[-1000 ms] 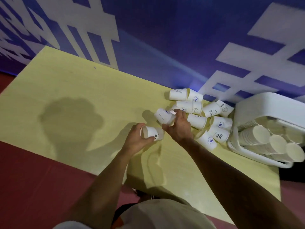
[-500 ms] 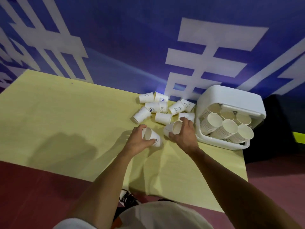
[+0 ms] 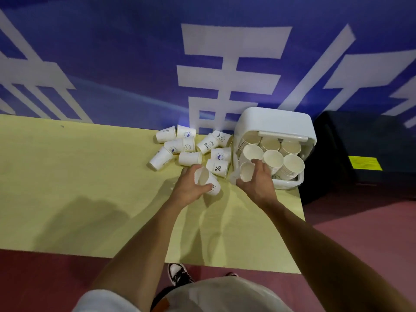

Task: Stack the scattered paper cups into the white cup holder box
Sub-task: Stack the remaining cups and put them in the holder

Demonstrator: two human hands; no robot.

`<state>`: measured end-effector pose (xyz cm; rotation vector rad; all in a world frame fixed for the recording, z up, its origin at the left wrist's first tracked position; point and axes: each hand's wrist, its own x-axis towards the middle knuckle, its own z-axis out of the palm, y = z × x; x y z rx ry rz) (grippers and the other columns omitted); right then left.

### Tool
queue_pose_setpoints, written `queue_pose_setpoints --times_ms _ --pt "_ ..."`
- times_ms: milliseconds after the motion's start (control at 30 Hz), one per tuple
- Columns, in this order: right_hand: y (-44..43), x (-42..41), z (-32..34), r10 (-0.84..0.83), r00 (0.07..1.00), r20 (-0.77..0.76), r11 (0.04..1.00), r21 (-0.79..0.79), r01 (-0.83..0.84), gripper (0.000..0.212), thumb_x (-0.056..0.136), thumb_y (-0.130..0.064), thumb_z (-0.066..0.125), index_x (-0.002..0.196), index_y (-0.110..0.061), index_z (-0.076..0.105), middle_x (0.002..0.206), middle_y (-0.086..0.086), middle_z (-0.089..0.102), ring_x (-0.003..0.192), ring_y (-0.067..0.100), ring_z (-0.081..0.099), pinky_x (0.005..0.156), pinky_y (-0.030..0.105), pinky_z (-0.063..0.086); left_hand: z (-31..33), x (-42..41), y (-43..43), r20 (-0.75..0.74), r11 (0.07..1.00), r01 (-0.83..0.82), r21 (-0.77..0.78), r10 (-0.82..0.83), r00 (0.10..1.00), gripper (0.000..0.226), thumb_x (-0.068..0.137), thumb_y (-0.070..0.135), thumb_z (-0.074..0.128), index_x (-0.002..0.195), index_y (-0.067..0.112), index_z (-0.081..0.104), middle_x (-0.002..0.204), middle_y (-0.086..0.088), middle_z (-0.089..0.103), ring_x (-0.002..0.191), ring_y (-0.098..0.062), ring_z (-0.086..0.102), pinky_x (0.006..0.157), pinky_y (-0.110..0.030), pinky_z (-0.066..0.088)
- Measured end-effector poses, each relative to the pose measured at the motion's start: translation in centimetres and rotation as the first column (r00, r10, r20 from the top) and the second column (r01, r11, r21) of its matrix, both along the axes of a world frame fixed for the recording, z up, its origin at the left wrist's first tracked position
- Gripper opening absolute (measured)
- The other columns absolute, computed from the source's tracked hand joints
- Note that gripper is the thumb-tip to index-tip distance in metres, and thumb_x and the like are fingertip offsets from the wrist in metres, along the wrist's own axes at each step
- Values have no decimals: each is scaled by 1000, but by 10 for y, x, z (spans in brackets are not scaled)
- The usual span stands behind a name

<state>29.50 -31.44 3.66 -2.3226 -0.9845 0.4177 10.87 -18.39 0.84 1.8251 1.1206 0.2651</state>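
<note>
Fingers (image 3: 261,167) wrap left cup (image 3: 205,179) and right cup (image 3: 246,171) beside box (image 3: 274,119).

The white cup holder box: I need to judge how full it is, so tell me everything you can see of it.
The white cup holder box looks like smooth plastic with rounded corners. It lies on its side at the far right corner of the yellow table, by the blue wall, opening toward the person. A white bar crosses the opening's top. Stacks of nested paper cups lie inside, mouths outward. The right hand holds a white paper cup at its lower left edge.
</note>
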Motion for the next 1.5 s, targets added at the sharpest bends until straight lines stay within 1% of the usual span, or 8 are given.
queue_pose_setpoints --times_ms 300,433,567,700,1000,1267,1400,1500 --pt "-24 52 21 -205 977 64 977 71 200 76 75 -37 77 138 -14 41 131 9 50 121 28 44 94 39 41 24 86 3 72 972 231 47 -234 970 81 73 40 84 143 32 43 139 0 43 124 -18 47 103 -35 42" --pt "-33 85 33 -236 970 62 969 88 231 78 74 -44 75 139 -19 41 137 4 49 126 23 42 98 39 44 39 123 -4 109 968 232 101 -242 964 77 72 42 85 138 30 47 139 1 46 126 -18 47 105 -38 41" --pt "-41 117 46 -268 963 22 952 162 261 77 71 -51 74 136 -24 43 134 -1 51 122 20 47 94 43 50 49 153 -13 106 967 216 135 -231 967 76 71 45 84 136 32 48 134 4 49 122 -18 49 102 -40 44" --pt "-50 145 45 -307 950 49 935 199 292 70 74 -50 73 133 -24 45 131 0 50 123 21 44 92 41 48 50 177 -21 114 969 182 165 -202 973 76 68 46 84 134 32 49 134 4 48 122 -17 49 104 -43 45" --pt "-54 165 8 -190 978 88 982 38 187 74 81 -40 73 142 -15 40 137 9 46 124 29 42 95 46 46 53 211 -31 89 965 150 215 -172 981 81 72 38 86 140 24 44 142 2 43 127 -15 46 108 -35 40" --pt "-55 168 -8 -120 986 112 991 -51 126 75 81 -40 75 142 -12 41 140 11 45 126 32 42 104 43 37 43 212 -29 64 956 170 240 -191 980 80 66 46 83 134 25 47 137 6 45 125 -13 47 106 -39 43" --pt "-52 161 -2 -51 989 138 999 -6 52 69 81 -40 74 139 -16 47 138 5 49 127 26 42 107 38 32 42 210 -27 69 953 178 244 -200 977 79 66 49 81 133 27 47 136 6 46 124 -14 48 104 -40 45" --pt "-48 152 4 29 999 17 997 64 -30 65 79 -38 78 135 -19 51 131 -1 56 122 19 49 105 38 42 42 210 -28 69 955 185 232 -206 976 77 68 48 82 133 29 46 134 6 47 121 -13 50 102 -38 46"
